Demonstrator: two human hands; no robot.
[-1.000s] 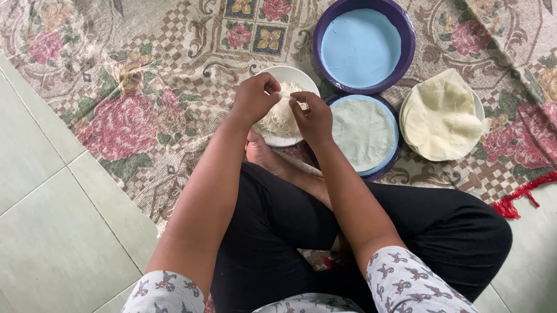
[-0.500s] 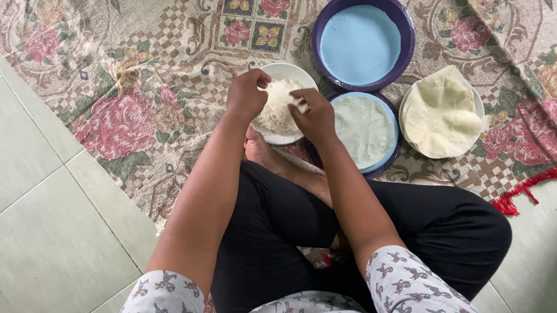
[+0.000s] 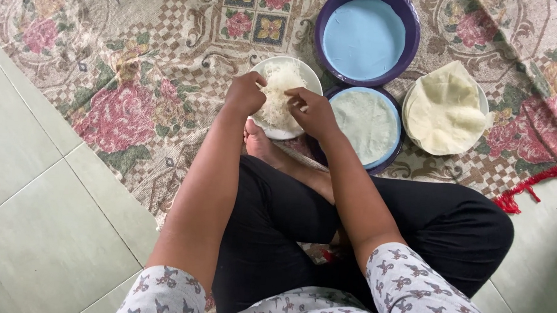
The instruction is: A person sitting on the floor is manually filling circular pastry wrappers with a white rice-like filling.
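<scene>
I sit cross-legged on the floor. A white plate (image 3: 308, 78) in front of my foot holds a heap of thin white noodles (image 3: 280, 86). My left hand (image 3: 244, 95) rests on the left side of the heap, fingers curled into the strands. My right hand (image 3: 313, 110) pinches strands at the heap's right side. Just to the right stands a purple-rimmed plate (image 3: 389, 153) with a round pale wrapper (image 3: 366, 120) laid flat on it.
A large purple bowl (image 3: 413, 23) with a pale blue inside stands at the back. A plate stacked with pale yellow wrappers (image 3: 446, 109) lies at the right. Everything rests on a floral mat (image 3: 122, 82) with a red fringe; green floor tiles (image 3: 36, 225) lie left.
Both hands have shifted a little over the noodle plate, pulling the white strands apart. The plates and bowl have not moved.
</scene>
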